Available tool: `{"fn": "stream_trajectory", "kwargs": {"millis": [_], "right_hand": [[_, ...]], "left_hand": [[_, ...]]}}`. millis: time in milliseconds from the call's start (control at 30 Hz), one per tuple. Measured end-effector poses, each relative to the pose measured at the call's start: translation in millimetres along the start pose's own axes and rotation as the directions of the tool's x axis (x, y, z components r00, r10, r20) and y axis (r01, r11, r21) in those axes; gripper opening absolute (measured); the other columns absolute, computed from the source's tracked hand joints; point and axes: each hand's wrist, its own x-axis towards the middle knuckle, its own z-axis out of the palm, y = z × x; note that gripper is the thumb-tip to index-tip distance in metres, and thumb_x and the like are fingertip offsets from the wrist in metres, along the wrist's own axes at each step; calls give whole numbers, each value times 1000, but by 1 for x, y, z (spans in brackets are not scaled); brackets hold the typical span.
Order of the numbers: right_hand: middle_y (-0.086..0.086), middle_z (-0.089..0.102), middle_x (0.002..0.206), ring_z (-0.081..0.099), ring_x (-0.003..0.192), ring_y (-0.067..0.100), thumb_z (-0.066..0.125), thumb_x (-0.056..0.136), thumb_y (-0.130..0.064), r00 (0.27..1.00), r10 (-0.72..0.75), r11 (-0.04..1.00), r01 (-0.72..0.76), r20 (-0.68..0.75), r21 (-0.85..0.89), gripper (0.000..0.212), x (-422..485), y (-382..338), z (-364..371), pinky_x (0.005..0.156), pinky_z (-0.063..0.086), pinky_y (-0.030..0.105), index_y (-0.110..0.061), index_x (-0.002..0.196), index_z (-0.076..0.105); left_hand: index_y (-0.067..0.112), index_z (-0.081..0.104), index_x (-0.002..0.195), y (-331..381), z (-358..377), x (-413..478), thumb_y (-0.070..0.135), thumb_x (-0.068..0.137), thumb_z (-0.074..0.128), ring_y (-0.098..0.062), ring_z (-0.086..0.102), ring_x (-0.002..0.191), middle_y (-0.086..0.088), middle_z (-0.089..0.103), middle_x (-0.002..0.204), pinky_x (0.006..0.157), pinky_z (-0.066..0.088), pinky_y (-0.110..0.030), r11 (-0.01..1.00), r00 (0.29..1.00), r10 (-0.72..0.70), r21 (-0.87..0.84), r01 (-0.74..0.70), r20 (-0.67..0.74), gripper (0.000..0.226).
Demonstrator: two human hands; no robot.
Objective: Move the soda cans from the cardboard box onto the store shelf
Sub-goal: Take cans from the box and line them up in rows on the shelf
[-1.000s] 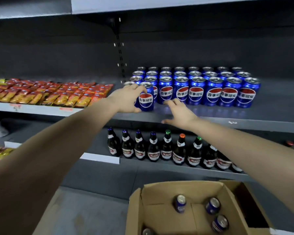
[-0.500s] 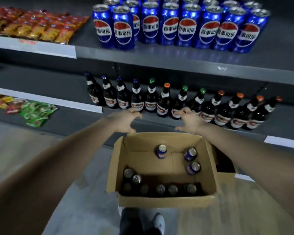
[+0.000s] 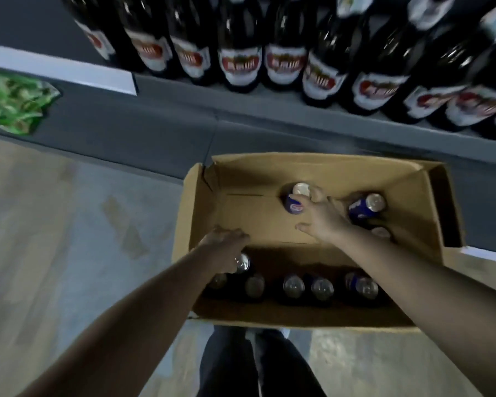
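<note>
The open cardboard box (image 3: pixel 201 213) stands on the floor below the shelves. Blue soda cans stand inside: a row along the near wall (image 3: pixel 294 286), one upright at the far middle (image 3: pixel 294 206), and another tilted at the far right (image 3: pixel 365 207). My right hand (image 3: pixel 325 217) is inside the box with its fingers spread, fingertips touching the far middle can and thumb apart from it. My left hand (image 3: pixel 222 246) hangs curled, palm down, over the near-left can (image 3: pixel 242 263); its fingers are hidden, so a grip does not show.
Dark bottles (image 3: pixel 239 53) with red and white labels line the low shelf (image 3: pixel 269 113) just behind the box. A green snack packet (image 3: pixel 16 101) lies on the lowest shelf at the left. My legs and a shoe (image 3: pixel 267 359) are right before the box.
My hands left the can shelf, came down and entered the box. The view dropped, so the shelf of blue cans is out of sight. The right hand now touches a can.
</note>
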Motion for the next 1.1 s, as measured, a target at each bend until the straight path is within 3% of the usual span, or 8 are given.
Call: {"fn": "stream_trajectory", "kwargs": {"millis": [100, 200, 333, 467, 600, 833, 933, 1100], "right_hand": [[10, 9, 156, 28, 136, 36, 69, 86, -25, 999, 38, 996, -37, -11, 76, 75, 44, 15, 37, 110, 30, 38, -34, 147, 27], [16, 20, 150, 32, 131, 40, 65, 87, -20, 994, 88, 994, -83, -64, 76, 72, 87, 22, 57, 108, 32, 41, -29, 148, 27], [14, 19, 148, 31, 127, 41, 68, 84, -17, 981, 177, 983, -173, -78, 62, 75, 123, 22, 78, 104, 36, 42, -25, 147, 29], [14, 19, 145, 29, 125, 40, 66, 81, -2, 962, 235, 971, -239, -137, -18, 65, 133, 22, 90, 92, 46, 43, -18, 137, 38], [17, 27, 140, 29, 125, 40, 64, 78, 5, 952, 271, 960, -279, -144, -39, 69, 134, 28, 99, 85, 47, 42, -24, 133, 36], [15, 33, 130, 42, 118, 36, 74, 78, -13, 934, 338, 934, -318, -112, 164, 55, 125, 32, 93, 79, 47, 38, -25, 119, 40], [15, 33, 130, 46, 116, 36, 77, 75, -21, 941, 323, 932, -299, -100, 204, 58, 105, 31, 88, 79, 45, 33, -22, 120, 40], [15, 37, 131, 47, 118, 37, 81, 69, -19, 980, 197, 967, -198, 18, 158, 69, 65, 20, 50, 91, 50, 39, -23, 124, 41]], "left_hand": [[26, 24, 146, -4, 43, 47, 25, 79, 71, -22, 34, 136, 2, 31, 148, 115, 22, -40, 992, 996, 12, 122, -22, 87, 82], [27, 21, 148, -3, 71, 77, 23, 84, 66, -28, 33, 136, 2, 30, 150, 114, 20, -43, 987, 992, -30, 160, 10, 119, 78], [20, 34, 141, 0, 99, 94, 11, 84, 62, -31, 41, 129, -5, 38, 143, 117, 11, -46, 985, 999, -27, 171, 19, 46, 64], [19, 30, 143, -1, 113, 100, 10, 80, 67, -30, 39, 131, -7, 37, 143, 120, 4, -46, 987, 999, -38, 157, 39, -4, 73], [13, 31, 142, 0, 113, 104, 9, 85, 61, -34, 40, 129, -11, 40, 140, 120, 1, -44, 987, 1000, -11, 163, 16, -28, 64], [12, 34, 137, 4, 95, 109, 13, 76, 74, -36, 40, 126, -16, 29, 144, 118, 8, -46, 986, 1000, -13, 168, 11, 14, 73], [13, 35, 134, 5, 82, 100, 24, 71, 80, -37, 41, 124, -17, 26, 142, 117, 15, -46, 989, 1000, 8, 147, -9, 10, 78], [14, 34, 136, 12, 36, 71, 29, 69, 81, -37, 42, 123, -13, 30, 138, 108, 33, -43, 993, 1000, 7, 121, -10, 27, 83]]}}
